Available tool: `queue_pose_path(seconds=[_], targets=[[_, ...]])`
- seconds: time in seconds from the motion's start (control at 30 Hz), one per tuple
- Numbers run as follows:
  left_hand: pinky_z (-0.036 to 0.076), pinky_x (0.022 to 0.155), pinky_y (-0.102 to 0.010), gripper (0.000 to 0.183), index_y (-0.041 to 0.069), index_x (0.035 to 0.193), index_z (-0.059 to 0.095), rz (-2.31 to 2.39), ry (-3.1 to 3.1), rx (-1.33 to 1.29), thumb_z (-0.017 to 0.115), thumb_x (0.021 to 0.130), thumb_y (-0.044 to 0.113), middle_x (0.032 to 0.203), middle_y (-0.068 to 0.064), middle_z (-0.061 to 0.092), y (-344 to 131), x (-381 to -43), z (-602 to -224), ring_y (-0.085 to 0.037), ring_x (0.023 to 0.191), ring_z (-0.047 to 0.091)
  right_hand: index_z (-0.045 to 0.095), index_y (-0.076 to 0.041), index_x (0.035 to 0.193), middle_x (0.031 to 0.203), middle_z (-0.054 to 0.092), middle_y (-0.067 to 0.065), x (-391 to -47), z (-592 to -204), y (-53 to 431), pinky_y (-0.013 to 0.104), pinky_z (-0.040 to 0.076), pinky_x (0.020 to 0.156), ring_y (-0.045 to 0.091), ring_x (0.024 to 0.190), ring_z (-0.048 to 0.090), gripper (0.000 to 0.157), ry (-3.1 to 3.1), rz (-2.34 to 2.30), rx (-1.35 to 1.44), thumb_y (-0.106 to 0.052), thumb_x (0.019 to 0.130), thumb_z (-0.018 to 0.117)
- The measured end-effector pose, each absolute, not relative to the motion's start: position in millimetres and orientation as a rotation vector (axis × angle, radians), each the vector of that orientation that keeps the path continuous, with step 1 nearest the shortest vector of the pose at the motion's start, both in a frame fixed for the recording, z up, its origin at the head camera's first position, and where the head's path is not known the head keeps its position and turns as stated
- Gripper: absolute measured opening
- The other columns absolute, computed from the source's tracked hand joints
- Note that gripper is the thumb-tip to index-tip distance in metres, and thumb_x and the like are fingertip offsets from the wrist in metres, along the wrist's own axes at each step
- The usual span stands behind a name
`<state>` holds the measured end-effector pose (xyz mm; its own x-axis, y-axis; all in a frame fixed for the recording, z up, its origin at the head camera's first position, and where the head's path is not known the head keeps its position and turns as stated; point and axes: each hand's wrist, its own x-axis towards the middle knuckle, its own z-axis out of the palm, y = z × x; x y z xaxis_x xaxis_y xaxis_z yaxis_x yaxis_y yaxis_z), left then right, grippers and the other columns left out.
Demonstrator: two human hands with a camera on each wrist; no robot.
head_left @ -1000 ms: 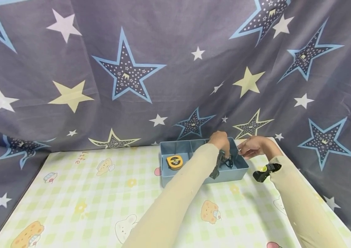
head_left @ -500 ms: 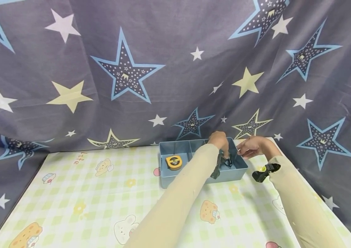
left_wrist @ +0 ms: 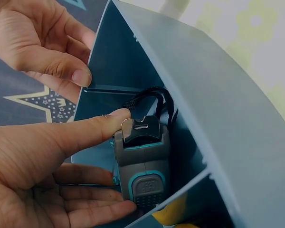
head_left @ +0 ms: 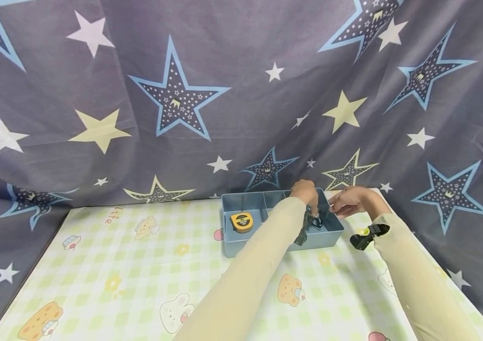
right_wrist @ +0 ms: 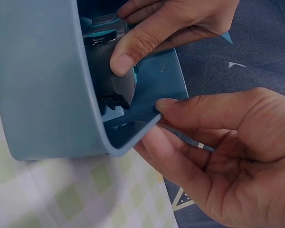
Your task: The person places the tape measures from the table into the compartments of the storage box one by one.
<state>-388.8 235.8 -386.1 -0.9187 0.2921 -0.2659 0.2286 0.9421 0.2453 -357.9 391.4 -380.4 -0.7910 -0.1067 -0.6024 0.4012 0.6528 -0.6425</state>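
A grey and teal tape measure (left_wrist: 145, 159) with a black cord loop (left_wrist: 165, 97) sits inside the right end compartment of the blue box (head_left: 324, 240). My left hand (head_left: 305, 193) reaches down into that compartment. It grips the tape measure, thumb on its face near the metal end tab and fingers along the side, as the left wrist view shows. My right hand (right_wrist: 237, 147) pinches the rim of the box's right end wall between thumb and fingers. A yellow and black tape measure (head_left: 241, 221) lies in the left compartment.
The box has dividers and stands on a green checked tablecloth (head_left: 139, 265), near the table's back edge. A dark star-print curtain (head_left: 241, 118) hangs behind and to the right. Part of a yellow object (left_wrist: 173, 211) shows beyond a divider in the left wrist view.
The cord loop beside my left fingers has shifted slightly in the compartment. Both hands keep their places at the box, and the head view has moved a little.
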Motion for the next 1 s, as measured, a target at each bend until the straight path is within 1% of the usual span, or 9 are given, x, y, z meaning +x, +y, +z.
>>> queue_pose_path(seconds=[0.17,0.37,0.53,0.67,0.87,1.0], targets=[[0.051,0.103,-0.026,0.067,0.017,0.13,0.068,0.27,2.795,0.428,0.095,0.07,0.03,0.135,0.001,0.065,232.0,-380.2,-380.8,-0.016,0.12,0.063,0.03,0.016,0.151,0.156,0.035,0.034,-357.4,-381.0,392.6,0.03,0.059,0.091,0.028,0.123,0.061,0.065,2.257,-1.074,0.227,-0.002,0.096,0.06],[0.049,0.105,-0.027,0.069,0.018,0.134,0.066,0.248,2.783,0.4,0.094,0.072,0.032,0.14,0.001,0.062,232.8,-377.0,-377.6,-0.017,0.124,0.061,0.03,0.016,0.151,0.156,0.037,0.033,-357.3,-381.2,393.8,0.03,0.059,0.09,0.018,0.108,0.065,0.064,2.255,-1.076,0.228,-0.001,0.097,0.058],[0.051,0.105,-0.028,0.07,0.018,0.133,0.066,0.296,2.781,0.384,0.095,0.07,0.025,0.142,0.0,0.061,233.2,-378.9,-378.9,-0.018,0.125,0.06,0.032,0.016,0.151,0.156,0.037,0.033,-357.6,-379.7,393.5,0.03,0.059,0.09,0.011,0.097,0.066,0.063,2.264,-1.073,0.229,-0.001,0.097,0.059],[0.053,0.102,-0.028,0.07,0.017,0.131,0.068,0.328,2.797,0.376,0.096,0.067,0.021,0.139,-0.001,0.062,232.2,-379.0,-380.4,-0.018,0.122,0.062,0.033,0.015,0.15,0.156,0.037,0.033,-358.4,-378.7,392.1,0.031,0.059,0.091,0.012,0.098,0.066,0.063,2.269,-1.077,0.238,-0.001,0.096,0.06],[0.054,0.097,-0.027,0.069,0.015,0.125,0.071,0.333,2.825,0.396,0.099,0.062,0.02,0.134,-0.001,0.065,234.2,-387.9,-390.4,-0.016,0.115,0.065,0.032,0.015,0.151,0.156,0.036,0.033,-359.2,-379.7,390.1,0.03,0.059,0.091,0.016,0.106,0.065,0.064,2.275,-1.068,0.233,-0.002,0.096,0.06],[0.055,0.095,-0.025,0.068,0.016,0.122,0.072,0.312,2.823,0.393,0.1,0.06,0.019,0.131,0.0,0.067,237.1,-392.3,-394.2,-0.015,0.114,0.065,0.032,0.015,0.151,0.156,0.036,0.033,-357.6,-380.2,389.4,0.03,0.059,0.091,0.016,0.106,0.065,0.064,2.274,-1.066,0.232,-0.003,0.097,0.06]])
